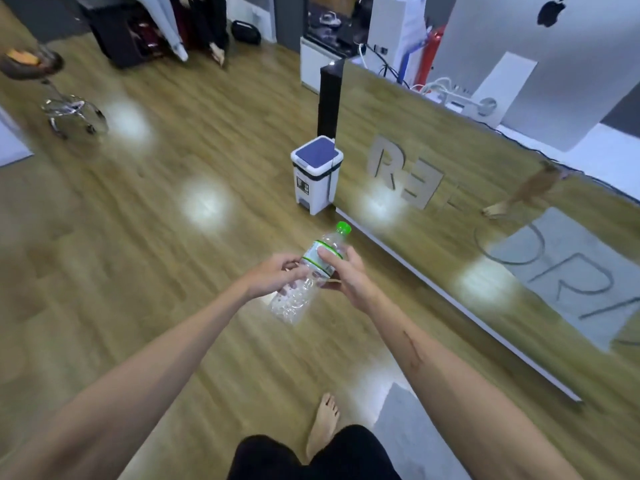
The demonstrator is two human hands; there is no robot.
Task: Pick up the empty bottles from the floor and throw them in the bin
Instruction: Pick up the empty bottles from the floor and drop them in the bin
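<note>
blurred stool (pixel 52 81) at left, monitor (pixel 540 64) cut off

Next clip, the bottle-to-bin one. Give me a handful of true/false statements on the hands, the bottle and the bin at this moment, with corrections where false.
1. Both hands hold the bottle. True: the left hand grips its lower body and the right hand its labelled part.
2. The bottle's cap is off. False: a green cap sits on its neck.
3. The bin stands on the floor beside the wooden counter. True.
4. The bin's lid is open. False: the dark lid lies shut on top.
5. The bottle is already over the bin. False: it is held nearer the person, short of the bin.
</note>
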